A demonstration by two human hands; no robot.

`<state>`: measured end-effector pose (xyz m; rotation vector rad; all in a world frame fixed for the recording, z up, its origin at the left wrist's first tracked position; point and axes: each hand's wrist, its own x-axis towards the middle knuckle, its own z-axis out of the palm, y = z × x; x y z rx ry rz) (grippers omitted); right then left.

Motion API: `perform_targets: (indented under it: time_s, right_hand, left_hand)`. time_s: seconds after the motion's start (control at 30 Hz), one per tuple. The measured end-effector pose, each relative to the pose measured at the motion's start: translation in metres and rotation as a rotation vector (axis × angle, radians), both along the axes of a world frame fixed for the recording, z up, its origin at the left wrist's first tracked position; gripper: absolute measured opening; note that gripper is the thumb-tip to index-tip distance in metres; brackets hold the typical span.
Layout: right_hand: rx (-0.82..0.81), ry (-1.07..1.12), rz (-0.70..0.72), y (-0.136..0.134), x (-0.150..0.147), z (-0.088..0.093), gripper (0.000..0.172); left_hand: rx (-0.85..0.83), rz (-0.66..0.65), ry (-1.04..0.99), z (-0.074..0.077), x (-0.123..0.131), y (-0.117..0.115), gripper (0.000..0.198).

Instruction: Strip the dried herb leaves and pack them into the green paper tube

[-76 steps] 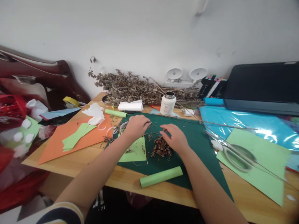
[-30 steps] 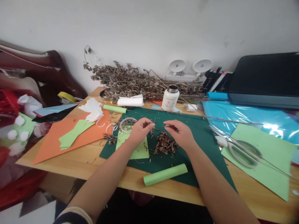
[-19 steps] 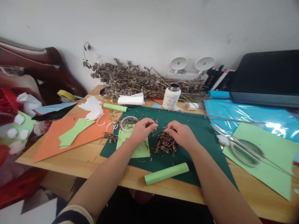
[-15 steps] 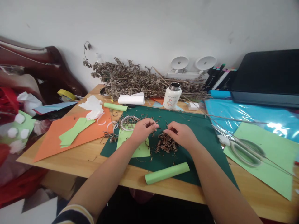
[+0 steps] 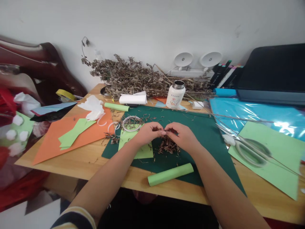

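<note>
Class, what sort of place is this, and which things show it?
Probably a home desk used for crafts: scissors lie partly on green paper, a pile of dried leaves sits on a green mat, and markers are at the back.

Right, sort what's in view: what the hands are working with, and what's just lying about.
Seemingly in use:
brown dried plant pile
dark green mat beneath it
left hand and right hand, close together by the pile
perhaps the dried plant bundle behind

Apparently just lying about:
scissors
white bottle
nearest green paper roll
orange paper
</note>
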<state>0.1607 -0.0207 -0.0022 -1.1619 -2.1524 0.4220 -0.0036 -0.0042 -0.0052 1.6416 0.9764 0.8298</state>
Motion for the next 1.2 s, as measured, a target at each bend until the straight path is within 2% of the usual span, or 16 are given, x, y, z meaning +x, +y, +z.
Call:
perform_targets:
  time_s: [0.33, 0.47, 0.63, 0.87, 1.07, 1.2]
  right_hand:
    - [-0.056, 0.107, -0.095, 0.001, 0.012, 0.006, 0.008]
    - [-0.102, 0.026, -0.027, 0.003, 0.017, 0.007, 0.012]
    - [0.014, -0.140, 0.015, 0.006, 0.019, 0.003, 0.021]
    - [-0.028, -0.066, 0.106, -0.002, 0.009, 0.011, 0.015]
    - [-0.015, -0.010, 0.111, -0.002, 0.010, 0.009, 0.015]
    - [-0.081, 0.015, 0.083, -0.001, 0.010, 0.006, 0.010]
  left_hand:
    - [-0.080, 0.057, -0.214, 0.000, -0.004, 0.003, 0.017]
    - [-0.108, 0.109, -0.290, 0.001, -0.005, 0.004, 0.018]
    - [-0.098, 0.130, -0.290, -0.001, -0.001, 0.002, 0.022]
    - [-0.127, 0.063, -0.296, -0.001, 0.011, -0.008, 0.024]
    - [-0.141, 0.125, -0.389, -0.003, 0.009, -0.006, 0.023]
    - [-0.149, 0.136, -0.424, -0.005, 0.007, -0.004, 0.023]
